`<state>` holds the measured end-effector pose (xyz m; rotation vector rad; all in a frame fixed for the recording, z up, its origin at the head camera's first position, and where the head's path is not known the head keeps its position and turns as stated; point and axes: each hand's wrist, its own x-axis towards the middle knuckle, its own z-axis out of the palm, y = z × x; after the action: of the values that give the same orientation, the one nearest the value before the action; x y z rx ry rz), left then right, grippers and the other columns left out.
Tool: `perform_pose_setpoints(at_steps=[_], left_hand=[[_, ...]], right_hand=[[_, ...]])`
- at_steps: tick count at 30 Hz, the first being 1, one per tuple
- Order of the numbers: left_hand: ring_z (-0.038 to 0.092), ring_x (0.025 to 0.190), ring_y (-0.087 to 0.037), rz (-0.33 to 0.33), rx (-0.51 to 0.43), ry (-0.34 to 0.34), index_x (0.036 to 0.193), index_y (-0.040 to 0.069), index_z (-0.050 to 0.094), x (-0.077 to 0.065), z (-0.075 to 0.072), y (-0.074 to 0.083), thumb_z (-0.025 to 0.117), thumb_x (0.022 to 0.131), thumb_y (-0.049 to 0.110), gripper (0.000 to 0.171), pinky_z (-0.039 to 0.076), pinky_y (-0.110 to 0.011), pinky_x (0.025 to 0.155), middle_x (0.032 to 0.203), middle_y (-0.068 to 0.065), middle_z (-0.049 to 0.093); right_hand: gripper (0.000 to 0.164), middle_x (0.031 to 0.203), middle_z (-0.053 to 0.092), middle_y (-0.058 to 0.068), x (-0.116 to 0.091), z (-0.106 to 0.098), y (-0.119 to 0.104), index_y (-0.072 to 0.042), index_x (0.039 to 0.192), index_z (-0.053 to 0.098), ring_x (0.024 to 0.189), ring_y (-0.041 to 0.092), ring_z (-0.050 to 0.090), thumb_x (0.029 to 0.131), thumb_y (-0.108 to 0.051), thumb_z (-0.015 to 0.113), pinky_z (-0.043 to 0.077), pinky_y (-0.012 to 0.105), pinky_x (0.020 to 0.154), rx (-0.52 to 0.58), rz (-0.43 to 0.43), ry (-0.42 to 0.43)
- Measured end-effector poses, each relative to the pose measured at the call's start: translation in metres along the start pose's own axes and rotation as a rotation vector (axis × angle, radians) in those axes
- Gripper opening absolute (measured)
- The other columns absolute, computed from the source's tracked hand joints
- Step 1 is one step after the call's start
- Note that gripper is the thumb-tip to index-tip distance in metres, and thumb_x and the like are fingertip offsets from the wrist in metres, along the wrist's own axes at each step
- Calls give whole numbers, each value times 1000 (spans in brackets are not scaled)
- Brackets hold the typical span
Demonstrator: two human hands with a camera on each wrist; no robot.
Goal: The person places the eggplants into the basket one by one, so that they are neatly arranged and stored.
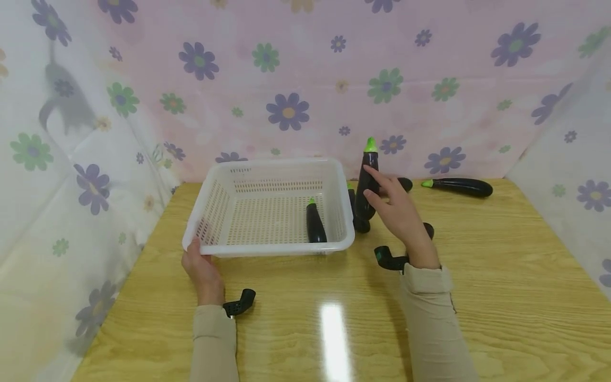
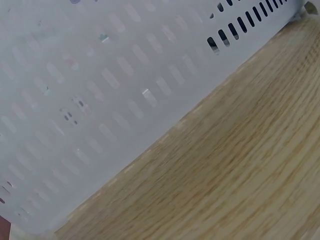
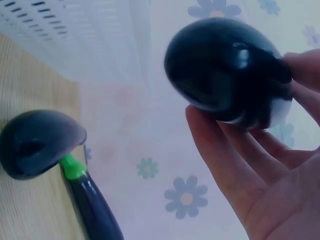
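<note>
Head view: my right hand (image 1: 398,212) pinches 1 eggplant (image 1: 367,180) upright, just right of the white basket (image 1: 267,170). My left hand (image 1: 202,268) grips the basket's near left corner. 1 eggplant (image 1: 315,223) lies inside it.
</note>
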<state>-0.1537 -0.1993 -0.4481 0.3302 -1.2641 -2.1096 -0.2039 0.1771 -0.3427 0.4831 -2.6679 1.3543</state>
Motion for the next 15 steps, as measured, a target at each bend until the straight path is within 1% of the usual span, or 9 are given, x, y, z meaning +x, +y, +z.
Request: perform_pose_setpoints(at_steps=[2,4,8,11,15], left_hand=[[44,117,-22,-13,13,13,126,7,49,-7,6,9,42,92,25,40,30,-32,98,128,-10,48],[44,117,-22,-18,22,18,125,8,50,-9,7,12,41,92,24,38,30,-33,98,127,-10,49],[45,115,-21,-4,33,24,124,10,52,-8,7,10,42,92,26,37,30,-32,98,126,-9,50],[47,114,-21,-12,48,40,123,10,53,-8,6,8,43,91,26,37,31,-32,97,124,-8,51],[48,112,-21,-30,82,60,122,12,54,-9,5,8,42,91,28,36,33,-31,95,122,-7,53]], right_hand=[[49,133,31,7,0,2,-3,-42,136,27,112,31,41,91,-38,45,38,50,84,13,-1,-9],[51,135,29,7,1,4,-6,-41,136,26,109,29,42,91,-33,47,41,48,83,23,-9,-18],[57,135,29,7,2,9,-12,-41,137,26,102,26,44,89,-25,51,45,43,78,9,-39,-20],[60,134,30,7,2,15,-15,-41,137,25,96,25,49,87,-25,54,47,41,75,4,-61,-18],[60,135,28,8,2,22,-18,-42,137,23,101,27,49,88,-27,53,47,41,77,10,-72,-35]])
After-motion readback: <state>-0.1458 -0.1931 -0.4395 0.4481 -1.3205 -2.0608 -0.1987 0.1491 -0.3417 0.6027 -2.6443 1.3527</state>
